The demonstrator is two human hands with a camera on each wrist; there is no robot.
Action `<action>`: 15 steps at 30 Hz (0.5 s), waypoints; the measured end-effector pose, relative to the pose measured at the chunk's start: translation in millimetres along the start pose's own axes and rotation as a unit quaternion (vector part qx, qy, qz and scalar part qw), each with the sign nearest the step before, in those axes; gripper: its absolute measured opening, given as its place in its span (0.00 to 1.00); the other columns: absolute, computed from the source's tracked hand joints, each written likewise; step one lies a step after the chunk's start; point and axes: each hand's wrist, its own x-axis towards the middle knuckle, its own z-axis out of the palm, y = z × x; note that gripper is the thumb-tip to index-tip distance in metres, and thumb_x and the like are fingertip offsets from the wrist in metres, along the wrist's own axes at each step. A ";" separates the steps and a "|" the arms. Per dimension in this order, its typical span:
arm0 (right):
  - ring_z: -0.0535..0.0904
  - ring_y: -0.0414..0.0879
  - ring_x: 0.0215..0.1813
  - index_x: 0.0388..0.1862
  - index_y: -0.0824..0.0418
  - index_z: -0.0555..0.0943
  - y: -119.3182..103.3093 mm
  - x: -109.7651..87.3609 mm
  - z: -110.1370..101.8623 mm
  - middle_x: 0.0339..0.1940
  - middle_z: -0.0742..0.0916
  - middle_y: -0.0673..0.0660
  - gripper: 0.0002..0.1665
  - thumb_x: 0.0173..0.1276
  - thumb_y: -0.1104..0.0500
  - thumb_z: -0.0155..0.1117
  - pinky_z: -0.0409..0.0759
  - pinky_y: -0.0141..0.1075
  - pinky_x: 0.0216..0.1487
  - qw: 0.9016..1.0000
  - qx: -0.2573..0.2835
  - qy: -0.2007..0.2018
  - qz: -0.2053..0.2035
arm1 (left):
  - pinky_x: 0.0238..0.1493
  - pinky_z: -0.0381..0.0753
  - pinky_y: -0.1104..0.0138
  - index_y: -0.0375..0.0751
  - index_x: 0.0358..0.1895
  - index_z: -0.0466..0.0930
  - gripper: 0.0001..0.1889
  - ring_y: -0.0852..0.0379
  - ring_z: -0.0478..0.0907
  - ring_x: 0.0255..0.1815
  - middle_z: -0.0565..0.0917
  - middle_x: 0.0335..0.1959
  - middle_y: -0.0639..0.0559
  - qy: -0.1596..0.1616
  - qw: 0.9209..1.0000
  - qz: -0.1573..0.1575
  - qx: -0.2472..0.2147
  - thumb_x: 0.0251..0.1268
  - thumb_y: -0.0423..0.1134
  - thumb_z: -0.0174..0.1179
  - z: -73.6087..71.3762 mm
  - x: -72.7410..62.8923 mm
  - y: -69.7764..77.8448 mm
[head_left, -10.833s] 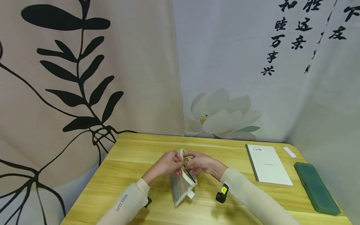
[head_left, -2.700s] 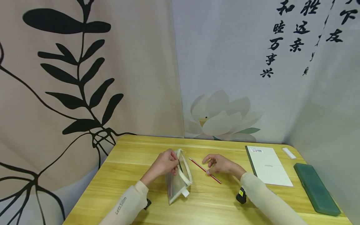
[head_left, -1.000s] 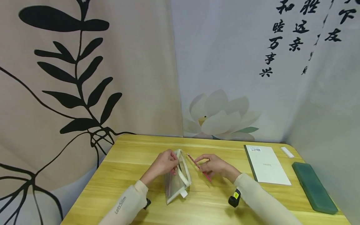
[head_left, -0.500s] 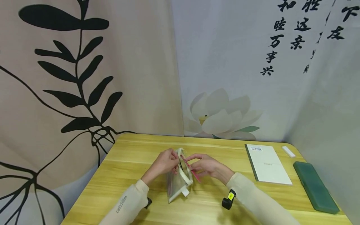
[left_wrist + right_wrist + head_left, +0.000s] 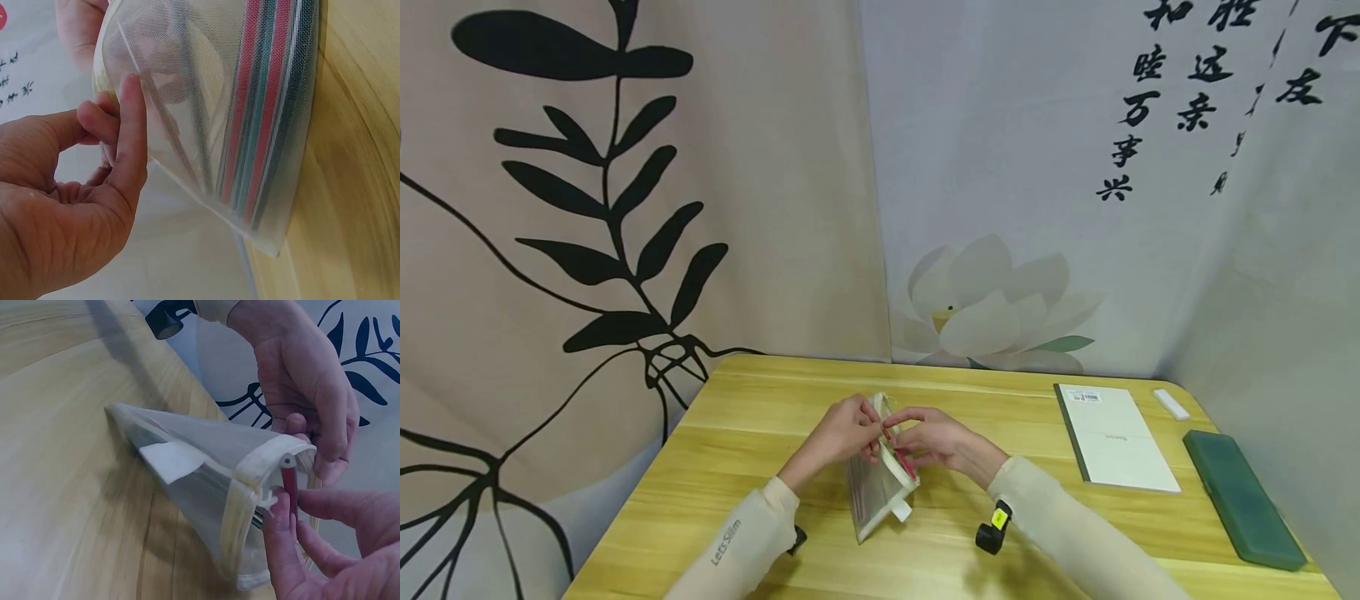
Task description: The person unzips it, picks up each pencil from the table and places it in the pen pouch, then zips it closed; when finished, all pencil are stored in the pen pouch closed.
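Note:
A see-through mesh pencil pouch [image 5: 872,500] with a cream zip edge and a white tab stands tilted on the table. My left hand [image 5: 846,429] pinches the rim of its mouth, which gapes. Between the thumb and fingers of my right hand [image 5: 940,437] is a red pencil [image 5: 290,487], held at the mouth; its grey-cored end faces the camera in the right wrist view. Through the mesh in the left wrist view, several red, green and dark pencils [image 5: 265,119] lie along the bottom, and the held pencil slants inside.
On the right of the wooden table [image 5: 760,500] lie a white notebook [image 5: 1120,446] with a dark spine, a small white block [image 5: 1171,405] and a green case [image 5: 1243,500]. A printed curtain [image 5: 790,208] hangs behind the table's far edge.
My right hand has picked the red pencil up off the table and carried it left, into the pouch's mouth. The left hand has kept its pinch on the rim.

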 end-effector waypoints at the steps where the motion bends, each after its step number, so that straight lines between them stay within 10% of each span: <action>1: 0.88 0.45 0.45 0.66 0.59 0.80 -0.2 0.4 0.7 0.48 0.91 0.56 0.23 0.72 0.66 0.65 0.89 0.38 0.44 1.000 0.000 0.001 0.000 | 0.34 0.94 0.53 0.33 0.48 0.74 0.07 0.53 0.86 0.21 0.87 0.26 0.44 -0.001 1.000 -0.003 -0.002 0.74 0.32 0.58 0.3 0.1 0.4; 15: 0.87 0.45 0.45 0.63 0.61 0.82 4.7 9.5 -4.8 0.47 0.90 0.55 0.20 0.73 0.65 0.65 0.89 0.38 0.41 1.000 -0.023 -0.002 0.002 | 0.34 0.93 0.52 0.33 0.47 0.74 0.06 0.50 0.87 0.21 0.87 0.26 0.43 0.004 1.000 -0.009 0.005 0.74 0.32 0.58 0.0 2.0 1.7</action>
